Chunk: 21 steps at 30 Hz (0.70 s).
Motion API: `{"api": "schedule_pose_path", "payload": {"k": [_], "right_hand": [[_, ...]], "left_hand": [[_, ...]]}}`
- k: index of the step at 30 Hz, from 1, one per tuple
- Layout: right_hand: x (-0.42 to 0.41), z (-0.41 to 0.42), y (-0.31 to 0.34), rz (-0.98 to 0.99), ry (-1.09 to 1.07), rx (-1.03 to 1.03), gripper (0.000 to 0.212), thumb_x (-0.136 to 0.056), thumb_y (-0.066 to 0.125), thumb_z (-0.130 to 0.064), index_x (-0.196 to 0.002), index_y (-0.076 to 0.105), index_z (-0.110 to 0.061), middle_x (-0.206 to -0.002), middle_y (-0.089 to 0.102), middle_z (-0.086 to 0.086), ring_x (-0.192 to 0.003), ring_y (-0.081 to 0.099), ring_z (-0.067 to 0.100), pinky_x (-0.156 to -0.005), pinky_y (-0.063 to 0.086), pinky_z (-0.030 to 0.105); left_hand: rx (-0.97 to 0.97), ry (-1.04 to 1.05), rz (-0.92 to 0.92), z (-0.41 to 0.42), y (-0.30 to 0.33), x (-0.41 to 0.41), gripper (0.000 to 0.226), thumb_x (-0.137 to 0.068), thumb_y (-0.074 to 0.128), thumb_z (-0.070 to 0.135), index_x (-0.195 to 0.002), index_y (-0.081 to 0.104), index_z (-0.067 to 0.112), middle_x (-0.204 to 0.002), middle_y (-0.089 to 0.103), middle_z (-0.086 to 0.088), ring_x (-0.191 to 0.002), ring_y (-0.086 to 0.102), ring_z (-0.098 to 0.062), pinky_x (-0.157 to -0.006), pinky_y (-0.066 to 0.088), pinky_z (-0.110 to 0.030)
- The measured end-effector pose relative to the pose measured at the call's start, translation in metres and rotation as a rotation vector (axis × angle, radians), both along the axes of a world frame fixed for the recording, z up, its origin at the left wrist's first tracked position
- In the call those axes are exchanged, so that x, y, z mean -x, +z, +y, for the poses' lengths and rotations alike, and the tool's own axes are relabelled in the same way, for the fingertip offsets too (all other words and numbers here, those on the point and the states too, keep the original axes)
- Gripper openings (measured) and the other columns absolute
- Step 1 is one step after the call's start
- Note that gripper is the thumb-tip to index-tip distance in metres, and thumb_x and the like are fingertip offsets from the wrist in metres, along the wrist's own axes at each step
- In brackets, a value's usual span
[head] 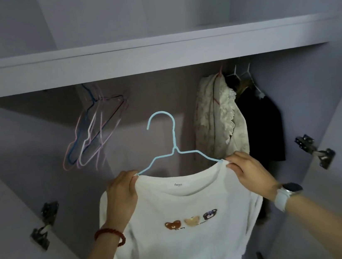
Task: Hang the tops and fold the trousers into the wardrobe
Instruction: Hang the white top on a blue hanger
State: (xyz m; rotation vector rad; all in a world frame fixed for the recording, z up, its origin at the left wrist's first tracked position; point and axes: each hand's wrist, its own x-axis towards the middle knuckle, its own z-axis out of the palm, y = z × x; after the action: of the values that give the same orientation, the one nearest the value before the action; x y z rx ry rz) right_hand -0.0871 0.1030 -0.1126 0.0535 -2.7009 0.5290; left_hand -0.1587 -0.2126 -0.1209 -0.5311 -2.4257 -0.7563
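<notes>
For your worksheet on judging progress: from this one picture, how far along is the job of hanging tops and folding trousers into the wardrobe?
Done: a cream top and a dark garment already hang at the right. In hand: the left hand and right hand hold a white T-shirt on a blue hanger, whose hook is not yet hung up. Left: hanging it; empty hangers wait. No trousers are in view.

red bracelet (110, 235), white watch (288, 195), metal door hinges (315, 150)

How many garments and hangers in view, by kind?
White T-shirt: 1
Hung garments: 2, cream and black
Light blue hanger, in T-shirt: 1
Empty hangers: a bunch, too blurred to count
Countable total: 4
</notes>
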Motion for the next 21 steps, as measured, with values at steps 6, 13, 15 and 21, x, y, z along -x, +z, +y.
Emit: {"api": "schedule_pose_path", "payload": {"k": [6, 13, 15, 21], "right_hand": [[0.005, -0.014, 0.026, 0.150, 0.043, -0.234, 0.014, -0.085, 0.051, -0.019, -0.087, 0.062, -0.012, -0.080, 0.061, 0.001, -0.072, 0.064, 0.022, -0.052, 0.047, 0.024], [-0.011, -0.005, 0.006, 0.100, -0.164, -0.139, 0.022, -0.092, 0.045, -0.017, -0.092, 0.063, -0.005, -0.089, 0.065, 0.010, -0.078, 0.065, 0.033, -0.060, 0.047, 0.034], [-0.013, -0.006, 0.005, 0.099, -0.267, -0.074, 0.020, -0.094, 0.048, -0.014, -0.095, 0.064, -0.002, -0.094, 0.064, 0.013, -0.081, 0.063, 0.037, -0.062, 0.042, 0.033], [0.002, -0.007, 0.027, -0.012, -0.563, 0.038, 0.027, -0.097, 0.040, -0.023, -0.106, 0.059, -0.006, -0.111, 0.061, 0.014, -0.101, 0.057, 0.038, -0.075, 0.042, 0.036]], "left_hand": [[-0.121, -0.023, -0.196, -0.015, -0.006, 0.010, 0.022, -0.095, 0.046, 0.008, -0.099, 0.064, -0.003, -0.098, 0.065, -0.017, -0.089, 0.061, -0.031, -0.078, 0.037, -0.022], [0.034, -0.080, -0.286, -0.002, 0.014, 0.029, 0.042, -0.091, 0.043, 0.033, -0.122, 0.058, 0.010, -0.116, 0.062, -0.012, -0.108, 0.057, -0.035, -0.093, 0.041, -0.039], [0.105, -0.043, -0.296, 0.012, 0.029, 0.038, 0.051, -0.092, 0.050, 0.034, -0.140, 0.037, 0.023, -0.137, 0.045, -0.006, -0.126, 0.041, -0.028, -0.105, 0.031, -0.041], [0.168, 0.050, 0.085, 0.050, 0.087, 0.050, 0.055, -0.087, 0.057, 0.020, -0.139, 0.040, 0.013, -0.136, 0.045, -0.015, -0.123, 0.041, -0.035, -0.099, 0.033, -0.048]]}}
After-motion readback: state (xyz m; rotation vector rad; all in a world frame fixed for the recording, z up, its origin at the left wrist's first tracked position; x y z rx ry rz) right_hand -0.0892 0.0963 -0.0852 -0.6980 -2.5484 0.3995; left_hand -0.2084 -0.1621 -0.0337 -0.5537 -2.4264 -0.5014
